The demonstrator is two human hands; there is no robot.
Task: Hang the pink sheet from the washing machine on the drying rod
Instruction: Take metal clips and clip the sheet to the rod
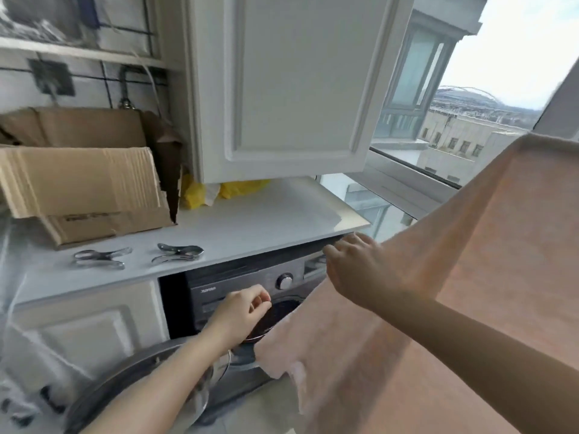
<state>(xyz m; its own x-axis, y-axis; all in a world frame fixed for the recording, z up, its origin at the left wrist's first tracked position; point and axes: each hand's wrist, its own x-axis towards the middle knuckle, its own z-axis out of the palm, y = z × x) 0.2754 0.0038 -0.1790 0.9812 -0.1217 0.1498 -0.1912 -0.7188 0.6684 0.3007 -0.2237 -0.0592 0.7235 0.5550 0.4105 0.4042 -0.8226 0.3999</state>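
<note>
The pink sheet (463,277) hangs in a broad slope across the right side, from the upper right down to a loose corner in front of the washing machine (250,286). What holds its top edge is out of frame, and no drying rod is in view. The machine sits under the white counter (266,214) with its round door (134,380) swung open to the lower left. My left hand (244,311) hovers at the drum opening with loosely curled fingers, holding nothing. My right hand (354,267) reaches left in front of the sheet, fingers stretched toward the counter's front edge.
Two metal clips (100,258) (178,252) lie on the counter near its front edge. An open cardboard box (78,189) and yellow bags (241,186) stand behind them. A white cabinet door (282,89) hangs open overhead. A window (438,136) is at the right.
</note>
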